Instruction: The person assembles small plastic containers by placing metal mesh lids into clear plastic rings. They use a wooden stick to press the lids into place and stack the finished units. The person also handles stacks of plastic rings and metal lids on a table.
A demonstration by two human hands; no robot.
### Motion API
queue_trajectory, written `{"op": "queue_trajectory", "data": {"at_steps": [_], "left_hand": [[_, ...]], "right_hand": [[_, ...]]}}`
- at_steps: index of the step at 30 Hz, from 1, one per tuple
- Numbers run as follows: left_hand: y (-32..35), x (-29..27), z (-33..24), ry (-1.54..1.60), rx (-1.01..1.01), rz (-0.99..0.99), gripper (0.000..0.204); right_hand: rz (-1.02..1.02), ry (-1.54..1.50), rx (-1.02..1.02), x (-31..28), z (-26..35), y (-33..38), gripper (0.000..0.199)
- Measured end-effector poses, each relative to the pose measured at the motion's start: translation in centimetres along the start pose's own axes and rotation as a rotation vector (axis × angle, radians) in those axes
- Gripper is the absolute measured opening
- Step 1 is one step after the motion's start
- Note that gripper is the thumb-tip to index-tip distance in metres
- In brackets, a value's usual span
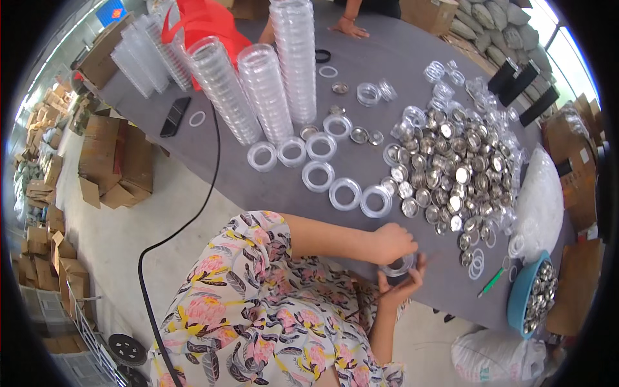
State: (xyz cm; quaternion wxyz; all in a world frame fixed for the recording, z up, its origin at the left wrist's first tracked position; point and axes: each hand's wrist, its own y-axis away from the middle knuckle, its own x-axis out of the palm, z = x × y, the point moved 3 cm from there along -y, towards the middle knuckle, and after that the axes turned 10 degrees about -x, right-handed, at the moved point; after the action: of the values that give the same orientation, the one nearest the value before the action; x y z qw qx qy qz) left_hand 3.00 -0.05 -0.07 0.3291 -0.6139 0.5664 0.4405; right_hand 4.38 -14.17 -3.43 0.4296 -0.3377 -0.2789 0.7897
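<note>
Close to the table's near edge, both hands meet at a round clear plastic container. My left hand is closed, knuckles up, over its far side; its fingertips are hidden. From below, my right hand holds its near rim between thumb and fingers. Just beyond lies a clear plastic ring-shaped piece, the end of a row of similar ones. To the right spreads a heap of small silver metal cups mixed with clear plastic pieces.
Tall stacks of clear containers stand at the far left beside a red bag. A phone and a black cable lie left. Green-handled scissors and a blue basin are right. Another person's hand rests across the table.
</note>
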Motion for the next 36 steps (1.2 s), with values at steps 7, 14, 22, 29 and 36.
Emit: {"op": "queue_trajectory", "data": {"at_steps": [7, 14, 22, 29, 36], "left_hand": [[1.2, -2.3, 0.9, 0.380, 0.224, -0.316, 0.020], [8.7, -14.3, 4.3, 0.433, 0.116, -0.745, 0.012], [27.7, -28.4, 14.4, 0.420, -0.268, -1.812, 0.031], [43.2, -27.6, 42.1, 0.236, -1.385, -1.741, 0.073], [39.6, -22.8, 52.1, 0.296, -1.612, -1.367, 0.108]], "right_hand": [[0.173, 0.103, 0.099, -0.2, 0.2, -0.1, 0.060], [0.124, 0.048, 0.094, 0.3, -1.7, 1.0, 0.053], [0.111, 0.162, -0.024, 0.4, -0.9, 0.6, 0.042], [-0.038, -0.047, 0.344, 1.1, 0.2, -0.4, 0.042], [0.027, 0.311, 0.003, 6.5, -1.8, -3.4, 0.053]]}}
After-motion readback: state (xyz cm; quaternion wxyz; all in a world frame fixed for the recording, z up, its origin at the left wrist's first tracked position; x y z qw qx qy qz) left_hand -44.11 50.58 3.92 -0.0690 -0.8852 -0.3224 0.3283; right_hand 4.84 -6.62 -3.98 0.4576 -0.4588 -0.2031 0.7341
